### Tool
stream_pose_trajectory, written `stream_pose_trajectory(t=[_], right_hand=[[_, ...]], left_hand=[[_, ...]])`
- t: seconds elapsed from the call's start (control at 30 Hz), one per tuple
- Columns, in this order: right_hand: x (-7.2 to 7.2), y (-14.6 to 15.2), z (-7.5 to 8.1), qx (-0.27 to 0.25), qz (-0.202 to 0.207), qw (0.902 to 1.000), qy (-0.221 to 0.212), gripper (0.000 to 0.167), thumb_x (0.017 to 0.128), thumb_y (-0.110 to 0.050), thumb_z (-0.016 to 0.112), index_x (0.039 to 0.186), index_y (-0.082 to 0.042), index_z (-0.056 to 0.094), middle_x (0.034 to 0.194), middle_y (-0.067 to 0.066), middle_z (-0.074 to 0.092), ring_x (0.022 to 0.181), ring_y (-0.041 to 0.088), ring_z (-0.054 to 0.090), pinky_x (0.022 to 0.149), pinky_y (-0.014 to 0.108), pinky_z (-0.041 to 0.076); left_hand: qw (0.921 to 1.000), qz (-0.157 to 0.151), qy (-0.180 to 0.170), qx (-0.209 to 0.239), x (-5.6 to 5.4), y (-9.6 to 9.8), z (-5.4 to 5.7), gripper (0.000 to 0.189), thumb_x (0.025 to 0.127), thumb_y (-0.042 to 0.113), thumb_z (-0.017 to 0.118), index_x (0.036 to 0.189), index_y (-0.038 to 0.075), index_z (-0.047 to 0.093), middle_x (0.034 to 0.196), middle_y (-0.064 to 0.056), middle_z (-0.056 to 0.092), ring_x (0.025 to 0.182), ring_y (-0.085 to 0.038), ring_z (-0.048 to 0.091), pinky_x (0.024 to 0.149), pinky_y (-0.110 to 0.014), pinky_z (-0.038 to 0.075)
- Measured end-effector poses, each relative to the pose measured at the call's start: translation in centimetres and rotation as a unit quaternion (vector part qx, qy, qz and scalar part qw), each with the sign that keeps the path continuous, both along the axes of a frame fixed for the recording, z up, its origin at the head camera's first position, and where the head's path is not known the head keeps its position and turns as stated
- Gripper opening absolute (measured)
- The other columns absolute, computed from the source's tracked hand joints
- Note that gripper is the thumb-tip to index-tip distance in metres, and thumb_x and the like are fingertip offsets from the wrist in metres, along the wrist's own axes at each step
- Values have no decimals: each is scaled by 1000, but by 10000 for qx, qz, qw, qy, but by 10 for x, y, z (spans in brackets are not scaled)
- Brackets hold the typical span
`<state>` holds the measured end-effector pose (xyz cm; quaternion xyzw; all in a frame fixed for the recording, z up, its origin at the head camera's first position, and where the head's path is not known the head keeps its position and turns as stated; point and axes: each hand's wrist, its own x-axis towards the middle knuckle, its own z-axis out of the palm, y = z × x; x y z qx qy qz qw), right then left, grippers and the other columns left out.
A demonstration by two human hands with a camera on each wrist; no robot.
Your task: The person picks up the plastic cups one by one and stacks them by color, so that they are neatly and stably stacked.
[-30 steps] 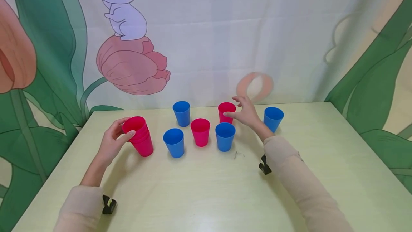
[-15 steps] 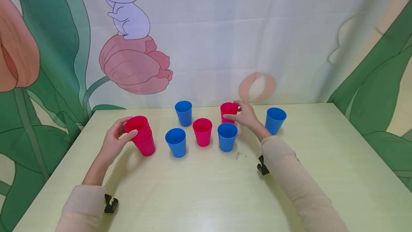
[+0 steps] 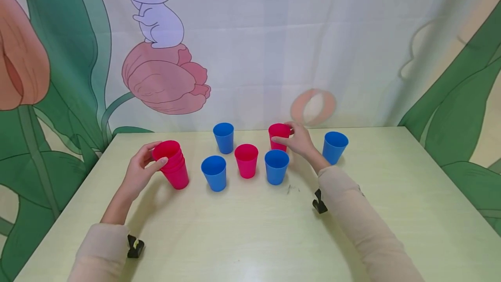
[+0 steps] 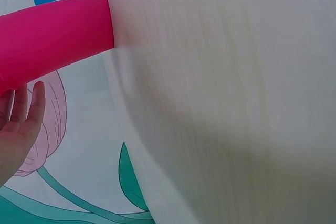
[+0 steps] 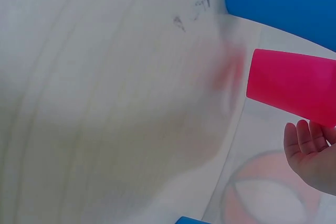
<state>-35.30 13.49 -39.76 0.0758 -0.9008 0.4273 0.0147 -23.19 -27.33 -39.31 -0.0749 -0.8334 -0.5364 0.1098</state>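
Right hand (image 3: 298, 140): thumb on the near side of the rear red cup (image 3: 277, 133), fingers curled at its far right side, spread only as wide as the cup, which it grips near the rim. The cup is upright or nearly so; whether its base is clear of the table (image 3: 250, 229) cannot be determined. Left hand (image 3: 141, 166): thumb over the near rim, fingers behind, holding the stack of nested red cups (image 3: 175, 168) at the left.

Immediately before the rear red cup stands the front right blue cup (image 3: 276, 169); the middle red cup (image 3: 246, 163) stands beside that, between the hands. Further out are the front left blue cup (image 3: 215, 175), the rear left blue cup (image 3: 224, 139) and, right of the right hand, the far right blue cup (image 3: 334, 148).

Step in hand, as judged: securing a loose red cup while the stack is steadied. The next move would call for a vertical lift above the neighbouring rims, then a level transfer left, with the stack's mouth held accessible
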Motion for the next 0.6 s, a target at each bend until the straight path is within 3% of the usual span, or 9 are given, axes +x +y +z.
stream_pose_trajectory(t=[0.33,0.6], right_hand=[[8,-1,13,-153,161,9994,281,72,75,-35,73,132,-5,41,120,12,48,110,30,44,77,39,49],[13,-1,25,-235,275,9986,374,73,75,-36,73,132,-6,40,119,11,48,109,28,43,78,40,48]], left_hand=[[10000,17,0,-6,-3,0,-1,54,90,19,57,137,6,34,120,-4,47,103,-12,45,73,-17,48],[9999,-36,85,96,2,2,2,54,90,20,58,136,6,36,116,1,49,102,-9,46,72,-17,49]])
